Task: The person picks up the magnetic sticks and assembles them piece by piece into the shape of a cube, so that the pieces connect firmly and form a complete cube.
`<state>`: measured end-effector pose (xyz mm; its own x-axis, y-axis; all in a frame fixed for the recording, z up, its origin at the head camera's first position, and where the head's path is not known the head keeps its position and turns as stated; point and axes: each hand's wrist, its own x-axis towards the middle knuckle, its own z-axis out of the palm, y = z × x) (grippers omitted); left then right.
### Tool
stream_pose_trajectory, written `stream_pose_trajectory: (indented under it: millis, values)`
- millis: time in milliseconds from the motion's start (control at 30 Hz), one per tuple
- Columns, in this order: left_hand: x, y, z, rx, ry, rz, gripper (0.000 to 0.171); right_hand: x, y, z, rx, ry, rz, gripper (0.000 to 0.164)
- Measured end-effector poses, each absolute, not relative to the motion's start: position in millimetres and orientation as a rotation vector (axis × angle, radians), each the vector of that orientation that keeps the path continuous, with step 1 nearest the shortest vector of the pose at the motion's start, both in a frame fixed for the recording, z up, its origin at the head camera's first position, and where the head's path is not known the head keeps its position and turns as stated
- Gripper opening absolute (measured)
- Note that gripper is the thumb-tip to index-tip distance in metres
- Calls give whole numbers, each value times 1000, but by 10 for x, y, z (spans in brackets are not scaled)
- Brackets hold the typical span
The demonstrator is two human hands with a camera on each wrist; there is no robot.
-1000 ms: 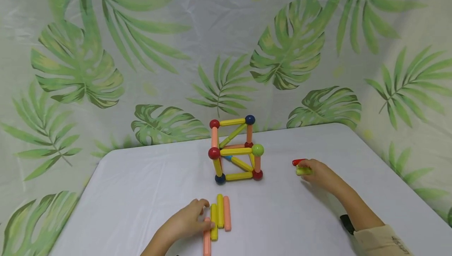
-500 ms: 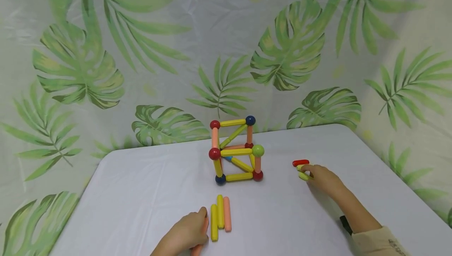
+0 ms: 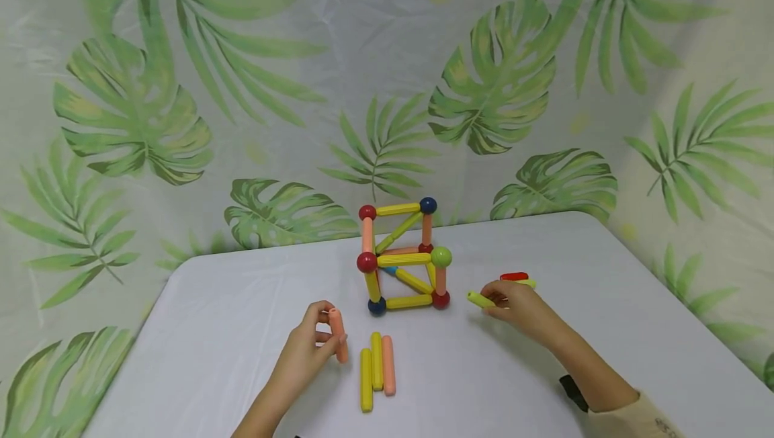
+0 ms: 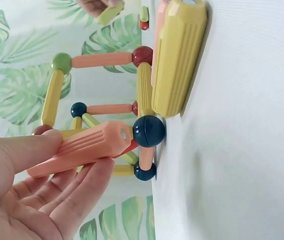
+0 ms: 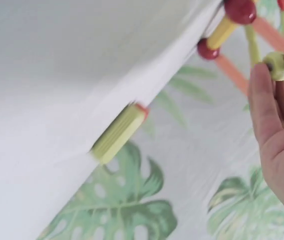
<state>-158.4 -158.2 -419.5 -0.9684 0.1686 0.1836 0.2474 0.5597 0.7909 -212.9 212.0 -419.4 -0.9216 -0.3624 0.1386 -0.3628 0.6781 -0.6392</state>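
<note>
My left hand (image 3: 307, 347) pinches a salmon-pink magnetic rod (image 4: 89, 145) between thumb and fingers, tilted and raised over the table. A short lime-green magnetic rod (image 3: 480, 299) is pinched by my right hand (image 3: 519, 307), to the right of the built frame. That frame, a cube of magnetic rods and balls (image 3: 405, 260), stands between and beyond the hands, with red, dark blue and green balls at its corners. In the left wrist view the held pink rod overlaps part of the frame.
Two yellow rods (image 3: 366, 380) and a pink rod (image 3: 389, 365) lie side by side in front of the frame. At the right, a red rod (image 3: 514, 277) lies beside another lime-green rod (image 5: 119, 132). A leaf-patterned cloth (image 3: 272, 89) hangs behind the white table (image 3: 242, 330).
My left hand picked the pink rod up from beside the yellow rods and moved forward with it. My right hand took one lime-green rod leftward toward the frame, leaving the other by the red rod.
</note>
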Motion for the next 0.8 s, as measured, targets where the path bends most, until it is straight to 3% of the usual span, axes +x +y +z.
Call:
stream_pose_trajectory:
  millis: [333, 800]
  values:
    - [-1593, -1592, -4208, -408, -2627, -1407, 42, -2170, 1612, -4282, 843, -2682, 1001, 24]
    - [-1584, -1538, -4269, -446, -2536, -1446, 41, -2339, 1334, -4432, 782, -2719, 866, 24]
